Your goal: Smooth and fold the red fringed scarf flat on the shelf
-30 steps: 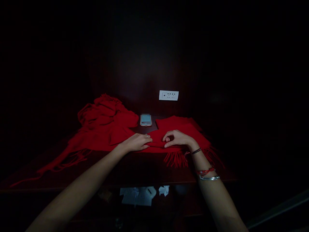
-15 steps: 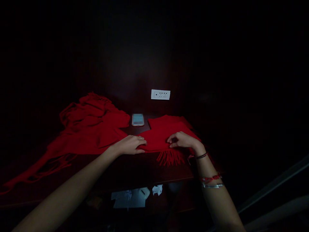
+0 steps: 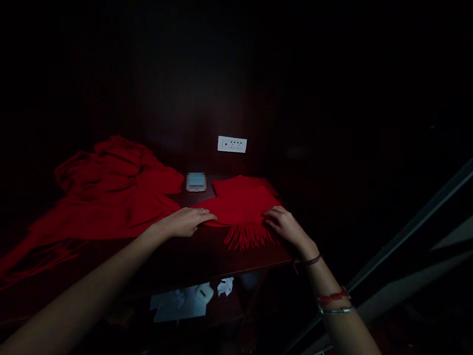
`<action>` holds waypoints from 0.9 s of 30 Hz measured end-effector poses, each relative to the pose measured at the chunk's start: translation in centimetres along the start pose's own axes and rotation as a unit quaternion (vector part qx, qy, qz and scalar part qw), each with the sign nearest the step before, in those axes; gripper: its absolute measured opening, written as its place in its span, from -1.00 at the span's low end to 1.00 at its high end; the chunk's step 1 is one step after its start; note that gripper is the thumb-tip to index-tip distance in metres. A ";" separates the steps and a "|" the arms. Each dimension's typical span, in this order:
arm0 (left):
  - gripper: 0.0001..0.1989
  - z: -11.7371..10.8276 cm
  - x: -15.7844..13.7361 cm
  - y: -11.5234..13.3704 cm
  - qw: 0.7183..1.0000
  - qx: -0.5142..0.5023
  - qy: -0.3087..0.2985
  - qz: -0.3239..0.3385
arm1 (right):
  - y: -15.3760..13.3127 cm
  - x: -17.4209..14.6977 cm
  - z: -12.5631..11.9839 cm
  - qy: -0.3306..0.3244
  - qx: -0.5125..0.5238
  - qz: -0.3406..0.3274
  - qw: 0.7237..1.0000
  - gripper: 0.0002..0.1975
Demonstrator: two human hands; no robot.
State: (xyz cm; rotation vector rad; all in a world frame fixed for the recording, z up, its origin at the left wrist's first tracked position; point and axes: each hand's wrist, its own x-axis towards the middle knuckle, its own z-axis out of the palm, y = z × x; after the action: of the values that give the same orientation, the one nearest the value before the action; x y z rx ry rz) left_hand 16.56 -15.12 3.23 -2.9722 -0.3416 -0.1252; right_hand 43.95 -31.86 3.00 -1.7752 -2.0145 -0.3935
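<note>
- Darkness is covering most of the room, with dim light falling on a dark wall and on the dark shelf in front of it.
- A white outlet is sitting on the wall, above the shelf.
- A red scarf is spreading along the shelf; its left part is lying in a rumpled heap, while its right part is lying flat in overlapping layers.
- Fringe is hanging out from the near edge of the flat part, and more strands are trailing at the far left.
- A phone is lying near the wall, between the heap and the flat part, its screen blurred out.
- The left hand, wearing a ring, is resting palm down on the scarf where heap and flat part are meeting; its fingers are reaching out loosely, the thumb standing apart.
- The right hand is touching the right edge of the flat part, just beside the fringe; its fingers are bending, but whether they are pinching cloth one cannot tell.
- A dark cord, a red bracelet and a silver bangle are circling the right arm.
- Below the shelf, pale papers and a crumpled scrap are lying in shadow.
</note>
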 end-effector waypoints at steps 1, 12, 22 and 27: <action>-0.42 0.0 0.0 0.0 1.000 -0.001 0.004 0.000 | -0.6 0.4 0.4 -0.012 -0.010 -0.019 1.000 -0.78; -0.68 1.2 0.6 -0.1 0.997 0.003 0.073 -0.019 | -4.8 4.7 3.8 -0.048 0.002 -0.141 0.989 -0.79; -0.81 0.9 1.0 -0.8 0.988 0.088 0.125 -0.010 | -4.5 4.4 4.7 0.004 0.089 -0.105 0.990 -0.87; -0.78 0.7 1.0 -0.6 0.989 0.088 0.121 -0.007 | -4.0 4.4 5.2 0.011 0.098 -0.075 0.992 -0.86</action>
State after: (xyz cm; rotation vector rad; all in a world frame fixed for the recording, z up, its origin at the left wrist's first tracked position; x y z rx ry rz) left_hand 17.44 -14.19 2.71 -2.7403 -0.3236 -0.4307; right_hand 38.98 -26.11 0.93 -1.5011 -2.1000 -0.2494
